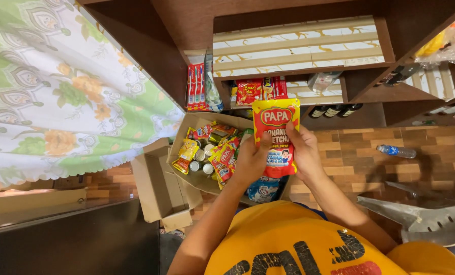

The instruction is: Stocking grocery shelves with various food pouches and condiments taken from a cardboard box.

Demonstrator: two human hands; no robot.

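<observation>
From the head camera, a brown wooden shelf unit (370, 30) is standing ahead of the person, its compartments lined with pale striped paper. Red snack packets (258, 90) are sitting in one lower compartment, more upright red packs (196, 86) are leaning at the shelf's left end, and dark bottles (334, 110) are lying in a low slot. An open cardboard box (159, 186) is resting on the brick-patterned floor (360, 153), filled with yellow and red sachets (222, 160) and small tins (202, 160); its flaps are hanging open toward the left. A flowered green and white cloth (59, 97) is covering the left side, and a clear plastic water bottle (396, 151) is lying on the floor to the right, well apart from the box. A grey metal object (426, 219) at lower right is cut off by the edge and hard to identify.

The box's near corner is being hidden behind the forearms and the orange shirt (293, 244). A blue and white packet (263, 189) is only partly showing under the hands.

A red and yellow ketchup pouch (276, 135) is being held upright over the box, the left hand (250, 160) gripping its left edge and the right hand (304, 153) clamping its right edge, both closed on it.
</observation>
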